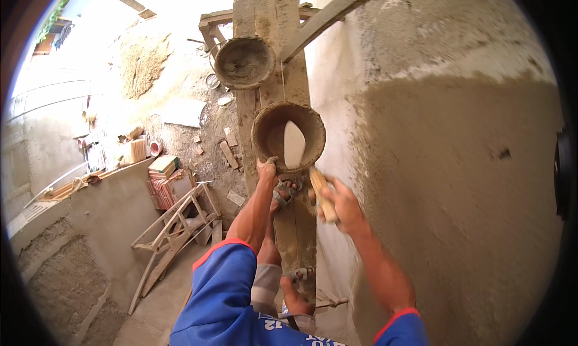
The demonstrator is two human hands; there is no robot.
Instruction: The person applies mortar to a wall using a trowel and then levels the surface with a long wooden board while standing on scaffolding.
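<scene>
My left hand (267,168) grips the near left rim of a mortar-caked bucket (271,117) on the wooden plank (291,222) beneath me. Inside this bucket lies a pale, flat, oblong piece (294,144), rounded at its upper end. My right hand (342,204) is closed on a light wooden piece (321,183), just below and right of the bucket; it is slightly blurred, and I cannot tell whether it is a handle or a block. Farther along the plank stands a second bucket (244,75) with grey mortar in it. My sandalled feet show on the plank below.
A partly plastered wall (451,177) runs along my right, with a slanting timber (328,18) above. Below left lie rubble, stacked tiles (171,189), a broken wooden frame (177,231) and a sand heap (142,63). A low concrete wall (72,237) stands further left.
</scene>
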